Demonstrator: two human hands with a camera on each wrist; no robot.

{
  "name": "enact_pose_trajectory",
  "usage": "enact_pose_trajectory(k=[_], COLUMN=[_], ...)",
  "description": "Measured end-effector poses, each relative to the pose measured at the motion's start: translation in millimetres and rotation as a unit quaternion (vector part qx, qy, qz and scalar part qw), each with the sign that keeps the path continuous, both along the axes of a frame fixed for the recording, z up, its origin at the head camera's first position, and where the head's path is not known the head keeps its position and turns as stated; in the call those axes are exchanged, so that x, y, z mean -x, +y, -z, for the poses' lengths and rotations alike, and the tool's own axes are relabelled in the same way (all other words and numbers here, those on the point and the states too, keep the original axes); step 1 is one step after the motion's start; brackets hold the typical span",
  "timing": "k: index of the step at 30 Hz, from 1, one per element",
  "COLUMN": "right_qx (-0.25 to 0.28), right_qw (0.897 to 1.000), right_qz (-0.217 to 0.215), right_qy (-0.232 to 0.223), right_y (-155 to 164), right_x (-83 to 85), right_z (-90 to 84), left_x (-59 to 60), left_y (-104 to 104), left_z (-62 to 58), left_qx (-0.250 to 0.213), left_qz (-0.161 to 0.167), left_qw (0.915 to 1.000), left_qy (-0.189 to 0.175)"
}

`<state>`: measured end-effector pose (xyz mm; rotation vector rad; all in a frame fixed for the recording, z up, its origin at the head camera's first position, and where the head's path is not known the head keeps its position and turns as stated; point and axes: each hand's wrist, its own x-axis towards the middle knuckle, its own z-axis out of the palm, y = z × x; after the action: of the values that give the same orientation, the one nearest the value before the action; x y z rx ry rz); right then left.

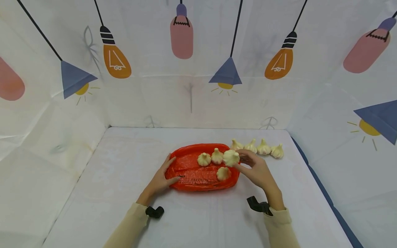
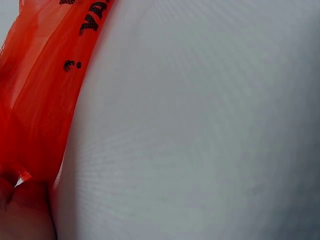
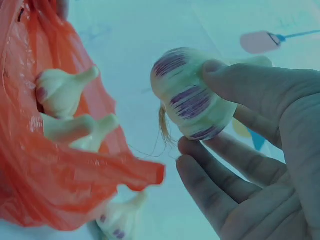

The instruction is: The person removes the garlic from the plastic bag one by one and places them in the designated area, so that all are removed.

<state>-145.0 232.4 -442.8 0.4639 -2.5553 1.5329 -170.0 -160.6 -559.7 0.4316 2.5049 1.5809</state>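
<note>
A garlic bulb (image 3: 187, 95) with purple streaks and dangling roots is pinched between the thumb and fingers of my right hand (image 1: 255, 168). In the head view it overlaps the right part of a red plastic bag (image 1: 192, 172), spread wide with its rim folded up. Inside that bag lie three more bulbs: one bulb (image 1: 204, 159) near the middle, a second bulb (image 1: 216, 156) beside it, and a third bulb (image 1: 223, 173) closer to the front. My left hand (image 1: 161, 179) grips the bag's left edge, thumb over the rim. Black print shows on the bag's side (image 2: 45, 90).
Beyond the bag's right end, several garlic bulbs (image 1: 263, 148) stand in a row on the white table (image 1: 130, 148). A white curtain (image 1: 201, 103) with printed lamps encloses the table's back and sides. Each wrist wears a black camera strap (image 1: 260, 206).
</note>
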Motion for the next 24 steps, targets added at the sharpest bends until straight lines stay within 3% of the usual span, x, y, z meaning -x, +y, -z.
enact_pose_trajectory(k=[7,24], right_qx=[0.046,0.112], right_qw=[0.998,0.986], right_qz=[0.025,0.118], right_qy=[0.024,0.025], right_y=[12.8,23.8], right_x=[-4.8,-4.3], right_z=[9.0,27.8], left_x=[-0.5,-0.8], left_y=[-0.1,0.6], left_z=[0.5,-0.2], left_qx=[0.0,-0.011], left_qz=[0.001,0.0], left_qw=[1.0,0.9999], left_qy=[0.002,-0.008])
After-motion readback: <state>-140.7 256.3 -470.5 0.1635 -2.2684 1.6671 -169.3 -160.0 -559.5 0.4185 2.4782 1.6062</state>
